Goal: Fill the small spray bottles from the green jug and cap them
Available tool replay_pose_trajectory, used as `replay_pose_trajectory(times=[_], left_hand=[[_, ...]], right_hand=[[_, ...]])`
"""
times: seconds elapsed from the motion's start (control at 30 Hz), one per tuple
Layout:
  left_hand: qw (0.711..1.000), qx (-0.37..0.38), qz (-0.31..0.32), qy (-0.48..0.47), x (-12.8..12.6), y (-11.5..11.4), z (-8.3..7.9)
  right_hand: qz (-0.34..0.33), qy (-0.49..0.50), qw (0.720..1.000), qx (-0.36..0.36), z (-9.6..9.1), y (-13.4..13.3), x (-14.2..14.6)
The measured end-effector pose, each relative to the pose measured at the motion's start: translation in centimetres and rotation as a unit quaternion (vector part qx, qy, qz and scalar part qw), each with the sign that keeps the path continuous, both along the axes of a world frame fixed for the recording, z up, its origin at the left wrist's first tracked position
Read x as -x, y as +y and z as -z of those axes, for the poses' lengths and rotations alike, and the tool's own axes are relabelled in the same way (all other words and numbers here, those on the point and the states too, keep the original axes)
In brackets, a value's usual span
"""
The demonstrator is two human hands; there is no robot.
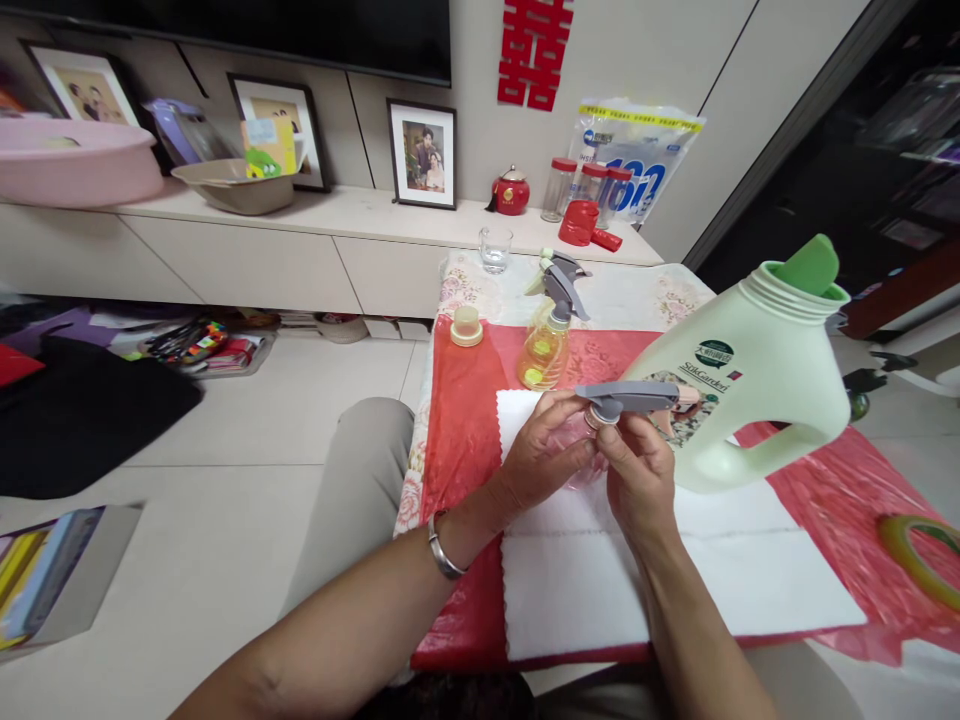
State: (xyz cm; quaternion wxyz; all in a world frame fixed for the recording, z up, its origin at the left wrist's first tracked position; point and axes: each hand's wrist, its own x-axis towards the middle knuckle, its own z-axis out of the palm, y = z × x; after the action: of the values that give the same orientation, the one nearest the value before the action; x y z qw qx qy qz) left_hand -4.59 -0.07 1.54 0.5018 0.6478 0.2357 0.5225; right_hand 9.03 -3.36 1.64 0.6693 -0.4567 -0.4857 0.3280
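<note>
Over a white cloth (570, 590) I hold a small clear pink spray bottle (574, 435) upright, its grey trigger head (630, 397) pointing right. My left hand (541, 455) is wrapped round the bottle's body. At the neck, the fingers of my right hand (639, 465) close on the collar under the trigger head; some of the fingertips are hidden. Just beyond my hands stand yellow spray bottles (545, 355) with grey heads. To the right is a large pale green jug (750, 350) with a handle, its mouth uncapped and a green piece sticking out.
A cream cap (466, 327) sits on the red plastic sheet (465, 420) at the table's left. Behind it is a glass cup (495, 250). A roll of tape (896, 545) lies at the far right. Jars (559, 190) and a red pot (511, 192) stand on the cabinet.
</note>
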Motion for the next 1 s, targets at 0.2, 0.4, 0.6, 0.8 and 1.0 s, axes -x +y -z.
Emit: replay_pose_trajectory(times=[0.2,0.4,0.6,0.8,1.0], left_hand=[[1.0,-0.02,-0.002,-0.008,-0.1,0.2,0.3],[1.0,-0.022,0.003,-0.016,-0.2,0.4,0.5],[1.0,-0.002,-0.002,-0.003,-0.1,0.1,0.0],[0.999,-0.02,-0.012,0.022,-0.6,0.2,1.7],[0.996,0.017,-0.005,0.082,-0.8,0.4,2.9]], right_hand=[[0.002,0.013,1.0,-0.011,-0.3,0.1,0.1],[-0.021,0.041,0.999,-0.018,-0.5,0.1,0.5],[-0.027,0.048,0.998,-0.013,-0.4,0.2,0.1],[-0.023,0.045,0.999,0.001,-0.3,0.3,-0.2],[-0.079,0.018,0.995,0.055,0.0,0.1,-1.0]])
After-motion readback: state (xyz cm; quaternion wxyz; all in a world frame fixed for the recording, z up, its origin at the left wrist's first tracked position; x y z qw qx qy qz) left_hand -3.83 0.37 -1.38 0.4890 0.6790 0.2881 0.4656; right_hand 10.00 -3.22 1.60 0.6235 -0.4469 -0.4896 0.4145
